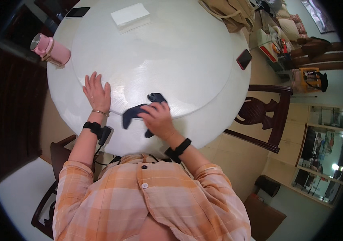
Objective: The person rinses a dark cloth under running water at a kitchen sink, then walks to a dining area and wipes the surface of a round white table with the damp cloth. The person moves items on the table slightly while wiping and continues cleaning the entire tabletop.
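Note:
Dark socks (133, 113) lie in a loose bunch at the near edge of the round white table's glass turntable. My right hand (158, 116) is on them, fingers curled over the dark fabric; whether it grips them is hard to tell. One rolled end (157, 97) sticks out beyond my fingertips, and another dark end (149, 133) shows below the hand. To the left, my left hand (96, 93) rests palm down with spread fingers on the table, holding nothing. Black straps with small devices are on both wrists.
A pink tumbler (57, 52) stands at the left rim, with a black phone (77, 12) beyond it. White paper tissues (130, 16) lie at the far side. A tan bag (231, 15) and a red-edged phone (244, 59) are at the right. A carved wooden chair (275, 120) stands right of the table.

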`<state>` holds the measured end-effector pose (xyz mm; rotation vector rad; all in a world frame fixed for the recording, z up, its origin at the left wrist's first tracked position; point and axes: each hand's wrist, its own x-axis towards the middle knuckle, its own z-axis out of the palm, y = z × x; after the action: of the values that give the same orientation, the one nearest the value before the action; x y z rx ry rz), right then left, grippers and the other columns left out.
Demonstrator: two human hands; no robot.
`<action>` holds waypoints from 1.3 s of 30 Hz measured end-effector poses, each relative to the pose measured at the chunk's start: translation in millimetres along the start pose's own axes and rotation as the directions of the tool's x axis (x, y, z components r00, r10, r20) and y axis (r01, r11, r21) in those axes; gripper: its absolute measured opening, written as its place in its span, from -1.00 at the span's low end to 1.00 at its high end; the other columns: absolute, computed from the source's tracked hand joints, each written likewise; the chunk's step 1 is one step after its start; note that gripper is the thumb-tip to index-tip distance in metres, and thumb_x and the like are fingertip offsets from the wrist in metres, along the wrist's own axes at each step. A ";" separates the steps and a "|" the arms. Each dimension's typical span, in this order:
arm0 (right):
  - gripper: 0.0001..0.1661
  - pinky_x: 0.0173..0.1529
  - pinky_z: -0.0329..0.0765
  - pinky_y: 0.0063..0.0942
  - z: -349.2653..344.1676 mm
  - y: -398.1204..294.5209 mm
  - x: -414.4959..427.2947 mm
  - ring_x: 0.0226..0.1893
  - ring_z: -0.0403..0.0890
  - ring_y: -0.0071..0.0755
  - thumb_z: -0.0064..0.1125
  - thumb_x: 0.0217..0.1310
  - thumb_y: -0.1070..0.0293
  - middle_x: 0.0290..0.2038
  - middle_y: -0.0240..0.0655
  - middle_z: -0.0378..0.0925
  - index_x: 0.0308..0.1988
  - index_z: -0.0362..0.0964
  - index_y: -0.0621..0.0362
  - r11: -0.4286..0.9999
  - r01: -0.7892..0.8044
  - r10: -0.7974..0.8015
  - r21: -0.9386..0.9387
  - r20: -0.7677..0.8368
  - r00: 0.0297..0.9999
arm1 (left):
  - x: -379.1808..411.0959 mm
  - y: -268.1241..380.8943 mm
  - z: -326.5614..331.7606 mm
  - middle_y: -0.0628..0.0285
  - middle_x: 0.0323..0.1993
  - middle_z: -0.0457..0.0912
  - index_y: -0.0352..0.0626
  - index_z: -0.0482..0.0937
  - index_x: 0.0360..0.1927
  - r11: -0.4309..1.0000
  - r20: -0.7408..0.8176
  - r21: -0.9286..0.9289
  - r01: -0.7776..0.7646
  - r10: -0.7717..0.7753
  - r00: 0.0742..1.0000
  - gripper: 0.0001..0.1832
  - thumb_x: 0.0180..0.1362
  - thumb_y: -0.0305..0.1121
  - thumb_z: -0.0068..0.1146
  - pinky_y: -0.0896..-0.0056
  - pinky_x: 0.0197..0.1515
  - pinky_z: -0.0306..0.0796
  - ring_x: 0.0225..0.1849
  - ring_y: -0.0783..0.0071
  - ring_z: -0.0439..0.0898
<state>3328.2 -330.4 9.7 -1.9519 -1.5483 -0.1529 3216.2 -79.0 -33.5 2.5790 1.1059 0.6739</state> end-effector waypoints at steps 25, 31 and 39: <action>-0.33 0.16 0.38 0.60 -65.2 232.3 146.0 0.38 0.18 0.46 -0.07 0.41 0.27 0.49 -0.25 0.09 0.45 0.06 -0.20 0.688 -0.279 0.616 -0.670 0.335 0.713 | 0.5 15.3 -11.9 0.02 0.40 0.28 -0.25 0.38 0.26 1.000 0.019 -0.031 0.001 -0.001 1.000 -0.46 0.23 -0.24 0.08 -0.34 0.46 -0.07 0.52 -0.17 0.05; -0.32 0.23 0.25 0.63 1.8 258.7 223.3 0.46 -0.04 0.41 -0.14 0.43 0.17 0.49 -0.03 0.02 0.44 0.06 0.12 0.634 -0.502 0.712 -0.589 0.188 0.677 | -1.9 17.6 -17.7 0.01 0.40 0.26 -0.28 0.37 0.27 0.999 0.039 -0.042 0.033 -0.031 0.999 -0.42 0.24 -0.21 0.08 -0.35 0.45 -0.07 0.52 -0.18 0.04; -0.31 0.25 0.19 0.61 76.5 37.5 191.1 0.48 -0.01 0.41 -0.01 0.32 0.25 0.47 0.12 0.04 0.36 0.21 0.34 0.950 0.308 -0.192 -0.060 0.666 0.721 | -4.1 17.6 -18.0 0.03 0.49 0.15 -0.06 0.29 0.44 0.993 -0.082 -0.117 0.006 -0.015 0.997 -0.27 0.15 -0.25 0.17 -0.47 0.42 -0.08 0.54 -0.20 0.00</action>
<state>3397.9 -133.5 21.8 -2.0255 -2.3269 0.3498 3215.4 -93.0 -12.2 2.4653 1.0703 0.8238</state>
